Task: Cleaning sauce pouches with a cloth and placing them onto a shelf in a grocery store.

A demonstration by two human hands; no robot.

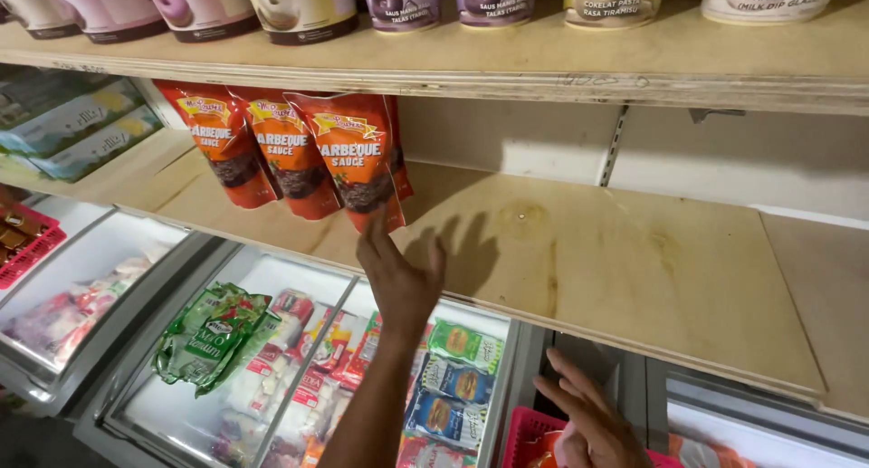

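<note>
My left hand [398,282] reaches up to the wooden shelf [634,260], fingers straight and apart. Its fingertips touch the lower edge of the front red-orange sauce pouch [353,160]. Two more such pouches [258,151] stand in a row to the left of it, leaning back. My right hand [588,418] is low at the right with its fingers spread, over a pink plastic basket [520,436]. Something pale shows under its palm; I cannot tell whether the hand grips it.
A glass-topped chest freezer [299,368] below the shelf holds a green bag [213,332] and several coloured packets. A second freezer [81,287] stands to its left. Tubs [299,6] line the upper shelf. Flat boxes [72,128] lie at the far left.
</note>
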